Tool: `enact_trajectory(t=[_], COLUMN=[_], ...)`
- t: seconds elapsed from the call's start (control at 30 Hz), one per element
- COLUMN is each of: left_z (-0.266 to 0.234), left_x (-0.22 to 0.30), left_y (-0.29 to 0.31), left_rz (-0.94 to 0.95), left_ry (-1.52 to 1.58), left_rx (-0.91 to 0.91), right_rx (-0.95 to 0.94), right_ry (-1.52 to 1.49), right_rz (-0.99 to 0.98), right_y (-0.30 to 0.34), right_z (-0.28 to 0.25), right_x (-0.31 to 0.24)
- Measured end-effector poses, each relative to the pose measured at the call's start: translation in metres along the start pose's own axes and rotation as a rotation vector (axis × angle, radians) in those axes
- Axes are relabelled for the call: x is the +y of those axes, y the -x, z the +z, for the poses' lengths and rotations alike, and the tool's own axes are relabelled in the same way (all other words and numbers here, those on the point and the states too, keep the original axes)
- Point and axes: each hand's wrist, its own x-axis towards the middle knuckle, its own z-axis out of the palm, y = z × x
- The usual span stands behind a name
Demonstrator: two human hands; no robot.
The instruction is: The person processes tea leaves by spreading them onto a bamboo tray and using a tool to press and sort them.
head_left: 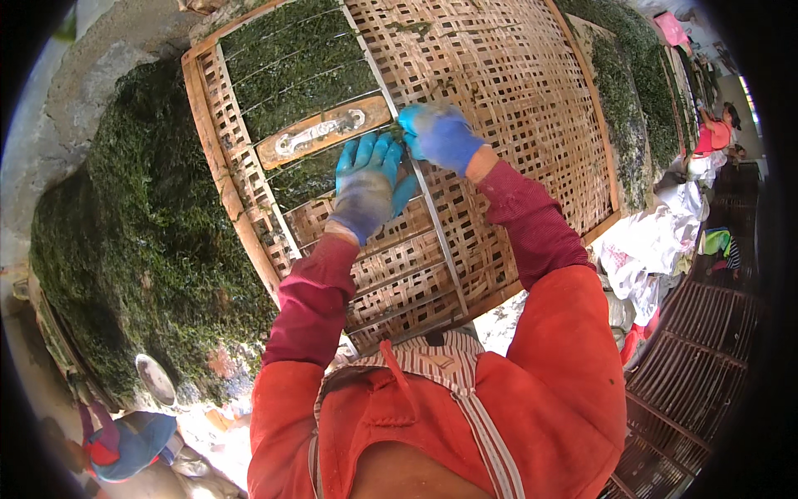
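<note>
A woven bamboo rack (499,100) with a wooden rim lies before me. On its left half rests a narrow metal-looking frame (445,241) divided by thin crossbars. Dark green seaweed-like greens (299,58) fill its far sections. My left hand (366,187), in a blue glove, lies with its fingers stretched over the greens in a nearer section (306,177). Just beyond it, a wooden board with a pale handle (320,133) lies across the frame. My right hand (442,137), also gloved, is closed at the frame's right rail; what its fingers hold is hidden.
A big heap of the same greens (166,224) rises at the left, with an oval dish (155,380) on its near side. More greens (623,108) lie at the far right. Slatted racks (690,366) stand at the right. People (716,133) work at both sides.
</note>
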Motion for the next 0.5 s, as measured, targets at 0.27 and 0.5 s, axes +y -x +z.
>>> enact_trajectory(t=[0.27, 0.5], left_z=[0.031, 0.03], left_x=[-0.054, -0.079], left_y=[0.028, 0.095], left_rz=[0.173, -0.129], left_ry=[0.582, -0.26], left_rx=[0.317, 0.409], right_rx=[0.458, -0.084], right_ry=[-0.171, 0.257], right_rz=[-0.259, -0.275], right_y=[0.01, 0.036], right_z=[-0.058, -0.009], right_x=[-0.007, -0.032])
